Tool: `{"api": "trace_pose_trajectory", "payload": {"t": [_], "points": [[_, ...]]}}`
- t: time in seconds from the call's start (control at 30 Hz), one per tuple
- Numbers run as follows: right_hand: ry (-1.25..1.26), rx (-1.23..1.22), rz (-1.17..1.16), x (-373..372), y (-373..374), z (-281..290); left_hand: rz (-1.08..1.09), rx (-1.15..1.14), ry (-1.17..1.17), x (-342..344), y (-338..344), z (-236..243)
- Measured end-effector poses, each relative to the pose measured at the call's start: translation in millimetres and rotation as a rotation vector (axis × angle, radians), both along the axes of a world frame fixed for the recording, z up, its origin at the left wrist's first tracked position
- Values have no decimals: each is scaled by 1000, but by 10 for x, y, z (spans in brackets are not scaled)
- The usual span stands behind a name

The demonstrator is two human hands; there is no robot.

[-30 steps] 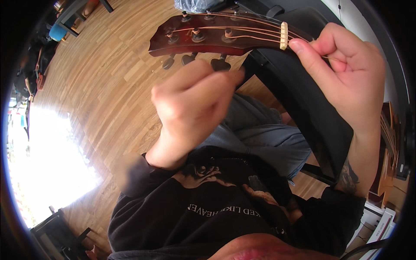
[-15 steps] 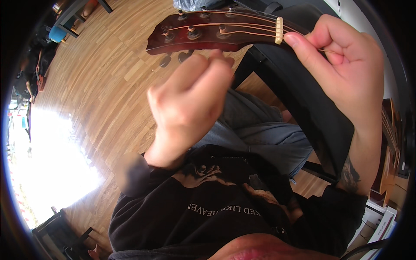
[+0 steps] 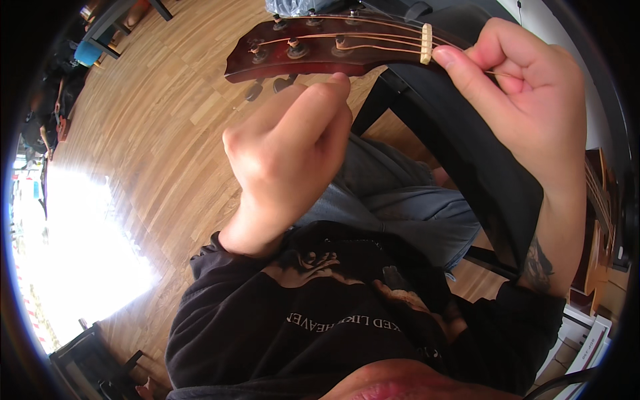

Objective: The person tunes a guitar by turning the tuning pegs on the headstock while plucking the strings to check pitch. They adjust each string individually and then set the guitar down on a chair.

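A dark red guitar headstock (image 3: 280,57) lies across the top of the view, with copper-coloured strings (image 3: 380,47) running from its posts over a pale nut (image 3: 426,44). My left hand (image 3: 287,143) is closed at the lower edge of the headstock, fingers curled around a tuning peg that the hand hides. Two other tuning pegs (image 3: 253,91) stick out to its left. Just past the nut, my right hand (image 3: 527,93) is closed on a thin guitar string (image 3: 501,75), its thumb pointing toward the nut.
A black bench-like surface (image 3: 467,140) slants beneath the guitar, beside my legs in jeans (image 3: 393,193). Clear plastic wrap (image 3: 291,7) lies beyond the headstock. Another guitar (image 3: 593,227) stands at the right edge. A black chair (image 3: 93,363) sits at lower left on the wooden floor (image 3: 167,113).
My left hand has turned slightly at the wrist, with the thumb side now more in view. Headstock and right hand have shifted very slightly left.
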State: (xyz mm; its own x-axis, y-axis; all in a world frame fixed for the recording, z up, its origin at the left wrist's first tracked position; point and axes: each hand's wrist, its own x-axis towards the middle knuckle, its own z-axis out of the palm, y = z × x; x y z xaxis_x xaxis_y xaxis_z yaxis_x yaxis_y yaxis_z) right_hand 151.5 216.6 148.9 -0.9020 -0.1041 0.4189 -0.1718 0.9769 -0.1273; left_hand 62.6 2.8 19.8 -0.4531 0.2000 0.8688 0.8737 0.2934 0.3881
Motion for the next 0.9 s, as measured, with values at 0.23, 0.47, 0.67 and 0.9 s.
{"api": "trace_pose_trajectory", "payload": {"t": [0.23, 0.47, 0.67, 0.9], "points": [[40, -78, 35, -4, -11, -35, -45, 99, -554, 126, -128, 110], [34, -57, 30, 2, 10, -25, -22, 32, 5, -8, 26, 9], [54, 14, 34, 9, 21, -13, -68, 5, -365, 84, -161, 121], [77, 47, 58, 7, 10, -13, -127, 196, -540, 142, -12, 13]]}}
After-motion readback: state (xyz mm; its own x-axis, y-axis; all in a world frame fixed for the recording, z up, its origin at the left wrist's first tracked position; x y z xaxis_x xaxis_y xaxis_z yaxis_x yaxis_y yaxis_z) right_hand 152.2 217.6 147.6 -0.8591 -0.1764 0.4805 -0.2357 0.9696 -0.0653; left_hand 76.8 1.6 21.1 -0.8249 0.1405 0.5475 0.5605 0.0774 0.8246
